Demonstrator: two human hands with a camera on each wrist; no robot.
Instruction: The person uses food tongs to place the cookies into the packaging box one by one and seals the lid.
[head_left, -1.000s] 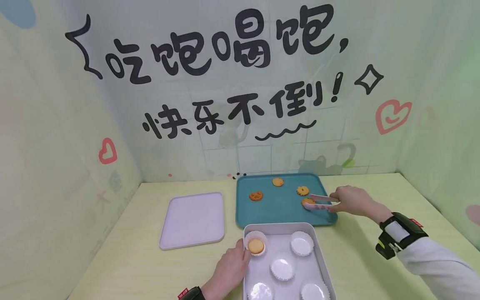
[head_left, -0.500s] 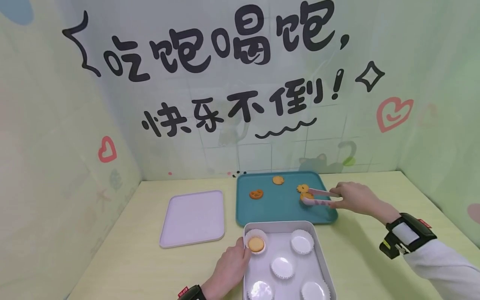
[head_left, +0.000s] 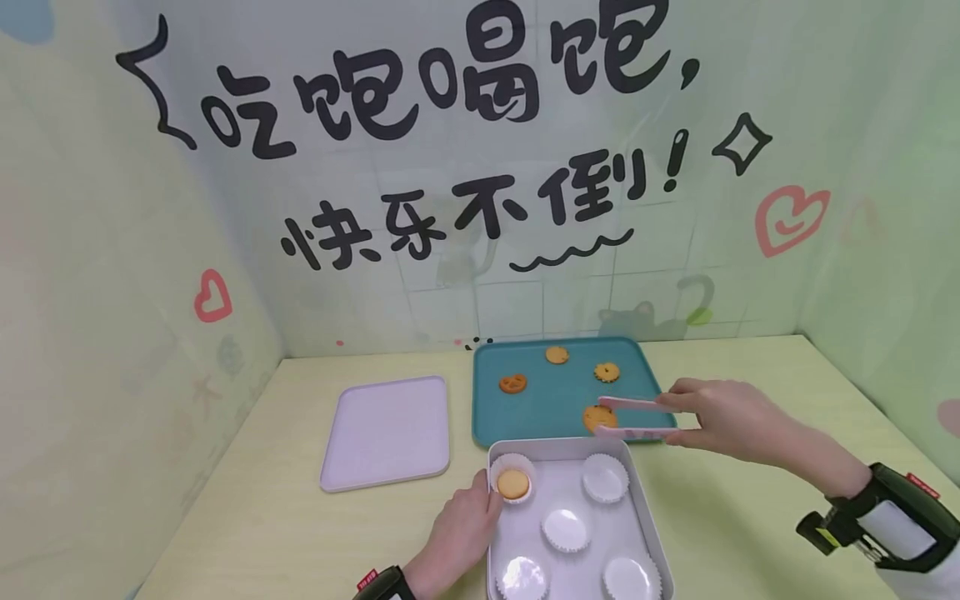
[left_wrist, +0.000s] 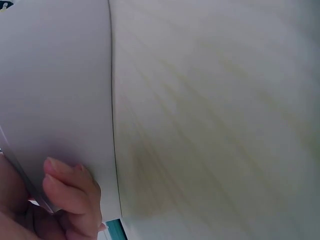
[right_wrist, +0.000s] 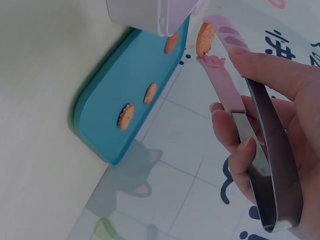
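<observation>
My right hand (head_left: 723,419) grips a pair of tongs (head_left: 637,433) with pink tips and a metal body. Between the tips is a round cookie (right_wrist: 205,39), lifted off the teal tray (head_left: 551,408) in the right wrist view. My left hand (head_left: 461,521) holds the left wall of a white box (head_left: 558,450), its fingers (left_wrist: 70,192) curled at the side. Inside the box stand several white paper cups (head_left: 566,531). The far left cup bears a plain round biscuit (head_left: 513,483). On the teal tray lie a pretzel (head_left: 513,383), a round cookie (head_left: 557,355) and a scalloped cookie (head_left: 607,372).
A pale purple tray (head_left: 386,433) lies on the wooden table (head_left: 285,492) to the left of the teal one. Behind the table rises a printed wall cloth (head_left: 375,308), with more cloth at both sides. The box's far wall stands close to the teal tray's near edge.
The tongs have taken hold of the cookie and lifted it. My right hand has moved towards me with it, to near the box's far edge. The left hand stays on the box.
</observation>
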